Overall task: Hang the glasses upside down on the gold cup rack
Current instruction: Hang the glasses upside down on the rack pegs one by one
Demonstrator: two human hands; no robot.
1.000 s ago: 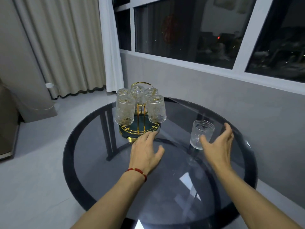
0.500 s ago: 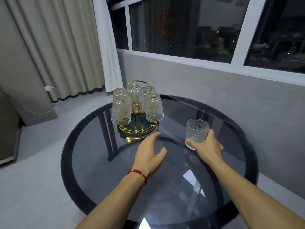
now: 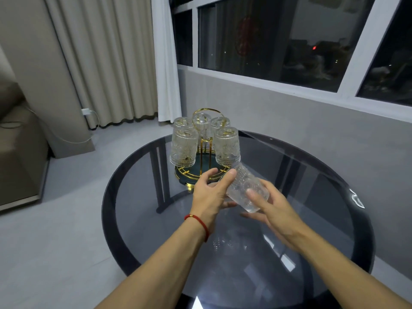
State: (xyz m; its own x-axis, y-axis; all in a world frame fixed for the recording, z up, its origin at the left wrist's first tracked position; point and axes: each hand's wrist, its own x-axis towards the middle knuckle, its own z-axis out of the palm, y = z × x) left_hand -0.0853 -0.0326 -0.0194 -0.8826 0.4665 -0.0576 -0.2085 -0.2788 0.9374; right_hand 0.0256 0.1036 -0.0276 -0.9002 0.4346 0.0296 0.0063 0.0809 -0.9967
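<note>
dark smoked glass forms the round table top [image 3: 138,219], glossy and see-through, with its black legs showing beneath and pale window glare on the near side. grey floor lies around it, with pleated beige curtains [image 3: 107,63] and a white-framed night window [image 3: 289,41] behind.

toward the far side of the table stands the gold wire cup rack [image 3: 201,172], a ringed dark green base with thin gold posts and a looped handle on top. five clear embossed tumblers [image 3: 184,147] hang on it mouth down, their ribbed, patterned walls hiding most of the posts; the gap between the two nearest ones faces the person.

just in front of the rack, lifted off the table, is the sixth clear embossed glass tumbler [image 3: 246,189], tilted on its side with one end toward the rack. the right hand [image 3: 275,210] wraps it from below, thumb pressed on its wall. the left hand [image 3: 210,195], wearing a red cord bracelet [image 3: 197,223], has fingers spread, the fingertips touching the tumbler's far end.
</note>
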